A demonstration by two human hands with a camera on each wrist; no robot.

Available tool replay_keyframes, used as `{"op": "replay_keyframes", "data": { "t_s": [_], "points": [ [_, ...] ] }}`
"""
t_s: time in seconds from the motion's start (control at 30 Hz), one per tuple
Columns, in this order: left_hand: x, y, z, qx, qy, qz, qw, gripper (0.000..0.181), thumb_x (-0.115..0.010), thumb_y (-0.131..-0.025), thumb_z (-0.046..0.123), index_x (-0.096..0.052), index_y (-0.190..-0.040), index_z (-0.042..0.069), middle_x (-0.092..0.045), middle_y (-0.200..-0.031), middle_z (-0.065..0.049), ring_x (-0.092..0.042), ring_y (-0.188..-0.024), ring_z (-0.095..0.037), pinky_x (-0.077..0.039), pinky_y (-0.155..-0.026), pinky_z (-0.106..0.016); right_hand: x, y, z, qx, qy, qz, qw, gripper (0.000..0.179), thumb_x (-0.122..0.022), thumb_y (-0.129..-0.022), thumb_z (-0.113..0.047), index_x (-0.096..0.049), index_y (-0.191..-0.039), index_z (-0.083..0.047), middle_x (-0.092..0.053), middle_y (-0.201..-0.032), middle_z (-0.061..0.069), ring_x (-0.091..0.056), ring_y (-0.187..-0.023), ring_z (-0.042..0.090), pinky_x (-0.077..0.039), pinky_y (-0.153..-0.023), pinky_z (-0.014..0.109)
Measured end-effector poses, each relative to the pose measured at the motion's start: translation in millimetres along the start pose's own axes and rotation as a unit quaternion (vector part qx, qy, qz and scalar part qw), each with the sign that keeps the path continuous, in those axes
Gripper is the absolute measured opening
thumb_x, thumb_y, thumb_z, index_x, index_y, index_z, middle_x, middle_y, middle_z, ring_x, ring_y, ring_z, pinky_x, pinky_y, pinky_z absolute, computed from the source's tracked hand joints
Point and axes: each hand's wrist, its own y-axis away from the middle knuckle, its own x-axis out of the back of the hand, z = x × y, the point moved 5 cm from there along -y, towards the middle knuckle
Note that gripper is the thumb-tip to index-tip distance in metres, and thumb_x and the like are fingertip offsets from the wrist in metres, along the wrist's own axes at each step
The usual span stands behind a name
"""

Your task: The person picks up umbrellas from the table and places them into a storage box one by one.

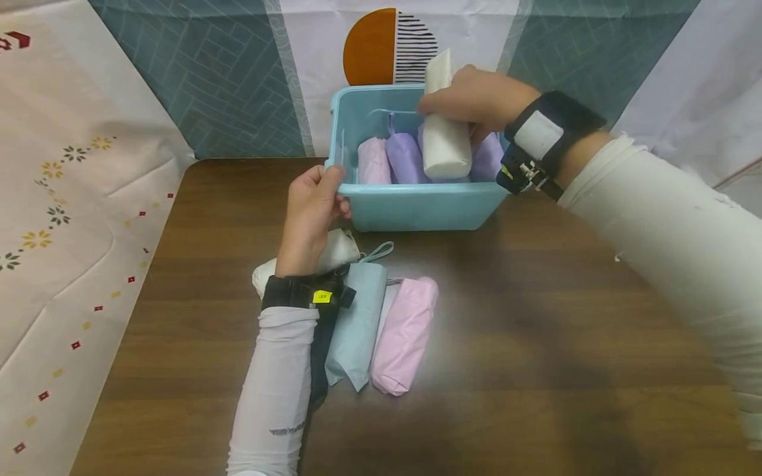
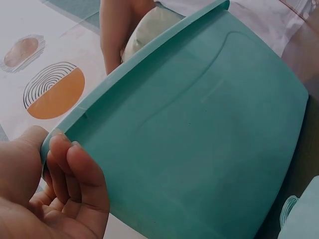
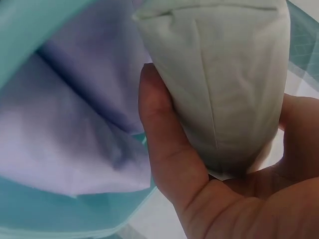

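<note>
My right hand (image 1: 476, 99) grips a white folded umbrella (image 1: 448, 149) in a fabric sleeve, held tilted over a light blue plastic bin (image 1: 417, 208). In the right wrist view, thumb and fingers wrap the umbrella's sides (image 3: 224, 84). My left hand (image 1: 312, 208) pinches the bin's left front rim; the left wrist view shows its curled fingers against the bin wall (image 2: 189, 124). Inside the bin lie a pale pink umbrella (image 1: 374, 160) and purple umbrellas (image 1: 407, 158), partly hidden behind the white one and the right hand.
On the wooden table (image 1: 524, 330), before the bin, lie a light blue umbrella (image 1: 358, 324) with a loop, a pink umbrella (image 1: 406, 334), a white one (image 1: 339, 251) and something black (image 1: 321, 357), partly under the left arm. A patterned cloth (image 1: 238, 79) hangs behind the bin.
</note>
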Motion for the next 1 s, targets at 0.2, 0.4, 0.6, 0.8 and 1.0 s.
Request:
{"op": "replay_keyframes", "data": {
  "t_s": [0.2,0.4,0.6,0.8,1.0],
  "points": [
    [-3.9,-0.7,0.6,-0.006,-0.002,-0.012,0.9999,0.022,-0.058,-0.092,0.019,-0.05,-0.084,0.001,-0.044,-0.068,-0.009,-0.047,-0.052,-0.017,-0.047,-0.054,-0.028,-8,-6.9,-6,-0.036,-0.014,-0.014,0.9992,0.072,-0.053,-0.092,-0.044,-0.023,-0.139,0.0,-0.045,-0.121,0.018,-0.061,-0.099,0.033,-0.055,-0.072,0.037],
    [-3.7,-0.5,0.9,-0.004,-0.008,-0.006,0.9999,0.022,-0.058,-0.093,0.02,-0.05,-0.084,0.001,-0.044,-0.068,-0.009,-0.047,-0.052,-0.017,-0.047,-0.053,-0.028,-19,-12.4,-13,-0.049,0.013,-0.03,0.9983,0.07,-0.056,-0.091,-0.041,-0.025,-0.138,0.001,-0.047,-0.119,0.019,-0.064,-0.093,0.036,-0.055,-0.069,0.041],
    [-3.8,1.2,0.8,-0.003,-0.011,-0.004,0.9999,0.022,-0.057,-0.093,0.02,-0.049,-0.083,0.002,-0.044,-0.067,-0.008,-0.047,-0.051,-0.016,-0.047,-0.054,-0.029,-27,-14.4,-14,-0.044,0.059,-0.034,0.9967,0.068,-0.057,-0.092,-0.043,-0.031,-0.136,0.002,-0.052,-0.116,0.02,-0.067,-0.089,0.035,-0.055,-0.068,0.039],
    [-4.0,3.1,0.0,0.0,-0.011,-0.008,0.9999,0.023,-0.058,-0.093,0.021,-0.05,-0.084,0.001,-0.044,-0.068,-0.009,-0.047,-0.052,-0.017,-0.048,-0.055,-0.028,-31,-11.3,-13,-0.025,0.087,-0.031,0.9954,0.062,-0.057,-0.092,-0.046,-0.041,-0.129,0.001,-0.059,-0.107,0.019,-0.07,-0.08,0.031,-0.055,-0.068,0.037],
    [-2.7,4.3,-0.1,-0.002,-0.002,-0.012,0.9999,0.022,-0.058,-0.093,0.02,-0.05,-0.085,0.001,-0.044,-0.07,-0.01,-0.046,-0.051,-0.017,-0.047,-0.054,-0.028,-38,-15.3,-18,-0.016,0.07,-0.043,0.9965,0.06,-0.055,-0.093,-0.045,-0.039,-0.129,0.0,-0.058,-0.108,0.019,-0.07,-0.081,0.031,-0.055,-0.069,0.037]
  ]
}}
